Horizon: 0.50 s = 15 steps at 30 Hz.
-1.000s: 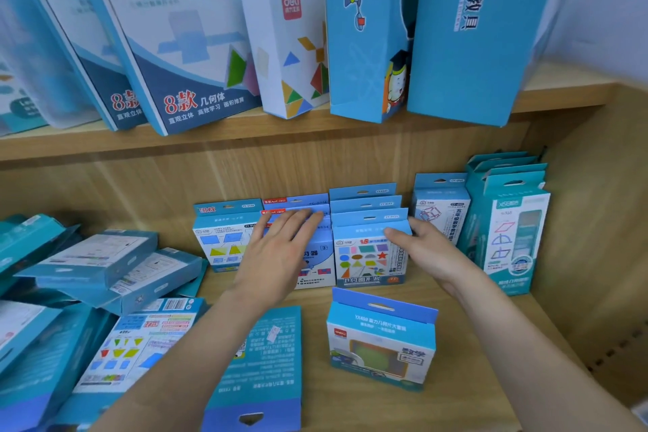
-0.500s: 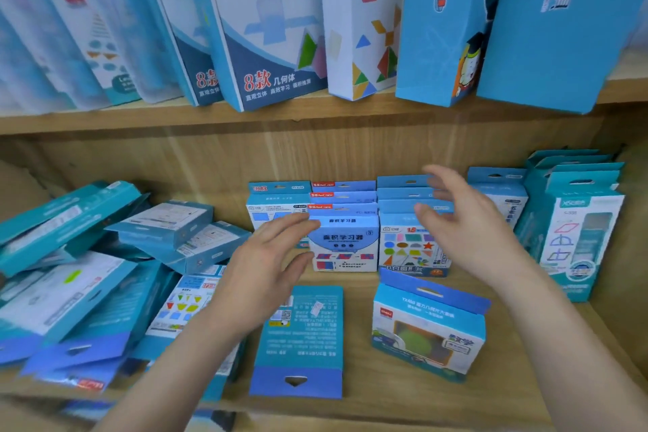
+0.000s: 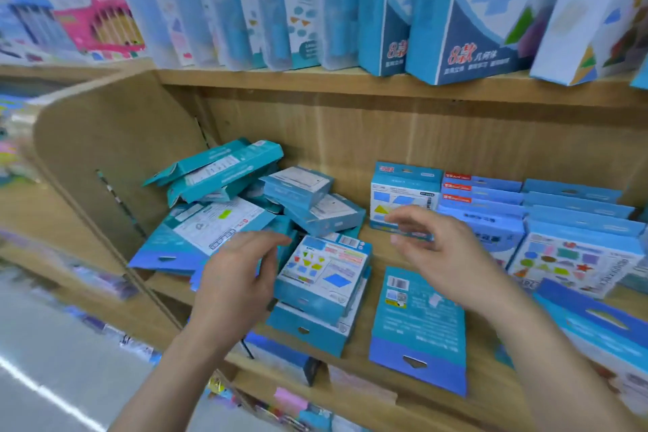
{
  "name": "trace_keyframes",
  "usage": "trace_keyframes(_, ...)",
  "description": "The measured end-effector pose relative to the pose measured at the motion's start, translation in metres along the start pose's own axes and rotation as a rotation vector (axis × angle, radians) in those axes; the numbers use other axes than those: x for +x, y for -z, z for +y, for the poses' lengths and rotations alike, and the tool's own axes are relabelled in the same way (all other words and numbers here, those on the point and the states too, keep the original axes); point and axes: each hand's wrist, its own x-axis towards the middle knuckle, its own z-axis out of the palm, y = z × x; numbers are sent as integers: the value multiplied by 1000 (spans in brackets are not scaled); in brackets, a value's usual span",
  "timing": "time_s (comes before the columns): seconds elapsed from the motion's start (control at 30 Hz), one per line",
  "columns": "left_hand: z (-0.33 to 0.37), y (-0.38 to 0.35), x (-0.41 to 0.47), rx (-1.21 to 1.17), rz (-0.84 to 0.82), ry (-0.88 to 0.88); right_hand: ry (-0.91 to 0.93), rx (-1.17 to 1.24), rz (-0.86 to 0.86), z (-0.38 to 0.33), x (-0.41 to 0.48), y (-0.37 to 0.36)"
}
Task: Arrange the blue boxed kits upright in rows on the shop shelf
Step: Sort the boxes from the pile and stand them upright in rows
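Head view: a light wooden shop shelf (image 3: 357,372) carries the blue boxed kits.

- **Upright rows:** Three rows stand against the back wall toward its right end.
  - The leftmost shows one white-and-blue kit printed with a yellow triangle (image 3: 403,196).
  - The middle row of red-tabbed kits (image 3: 480,193) shows four, one behind another.
  - The right row, fronted by a kit printed with many coloured shapes (image 3: 578,259), shows at least three.
- **Left end:** A loose heap of teal and blue kits (image 3: 217,207) lies tumbled flat and tilted. How many it holds cannot be counted.
- **Front edge:**
  - Two kits lie stacked flat, and the top one is a kit showing small coloured shapes and a barcode (image 3: 326,277).
  - Just to their right, one flat blue kit with a hang hole (image 3: 417,330) lies alone, its end past the edge.
  - One more blue-tabbed kit (image 3: 596,330) sits at the front right corner, cut off by the frame.
- **Hands:**
  - The left hand (image 3: 238,277) hovers at the left side of the stacked pair, thumb and fingers spread wide and holding nothing.
  - The right hand (image 3: 445,256) is blurred, with its fingers loosely extended in front of the leftmost upright kit, and it grips nothing.
- **Shelf above:** Two large blue-and-white boxes marked with a red 8 (image 3: 484,21) stand there.
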Motion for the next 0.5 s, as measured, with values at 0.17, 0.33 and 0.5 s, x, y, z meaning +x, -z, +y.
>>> trace_keyframes(0.17,-48,24,-7,144,10,154,-8,11,-142,-13,9,-50)
trace_keyframes(0.33,-74,27,-8,275,-213,247,19,-50,-248,-31,12,-88)
trace_keyframes(0.5,-91,23,-12,313,-154,92,54,-111,-359,-43,15,-111)
